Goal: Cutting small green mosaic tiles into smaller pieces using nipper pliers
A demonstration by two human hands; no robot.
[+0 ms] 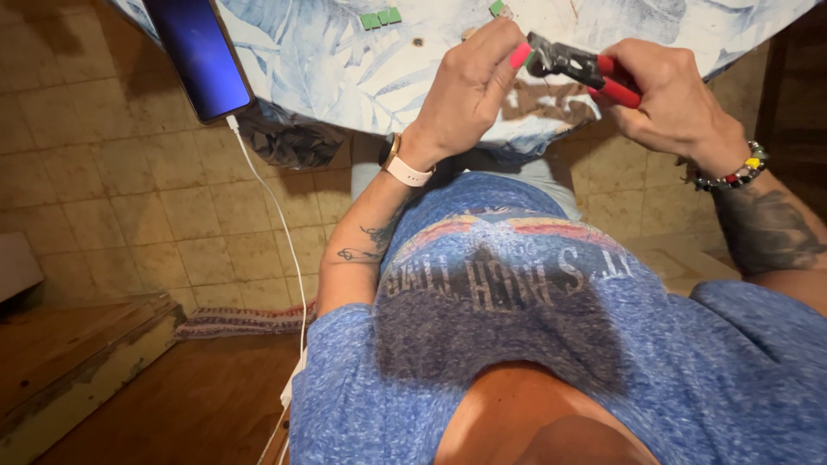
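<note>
My right hand [672, 103] grips a pair of red-handled pliers [581, 69] with dark jaws pointing left. My left hand [469, 86] pinches a small green piece at the plier jaws, fingers closed around it; the piece is mostly hidden. Both hands hover over the near edge of a table covered with a blue leaf-print cloth [345, 77]. A few small green blocks [380, 18] lie on the cloth further away, and another green block [497, 8] sits near the top edge of the view.
A smartphone [200, 53] with a blue screen lies at the table's left edge, with a white cable [280, 224] hanging down to the floor. Tiled floor, a wooden step [77, 362] and a rug [237, 320] lie below.
</note>
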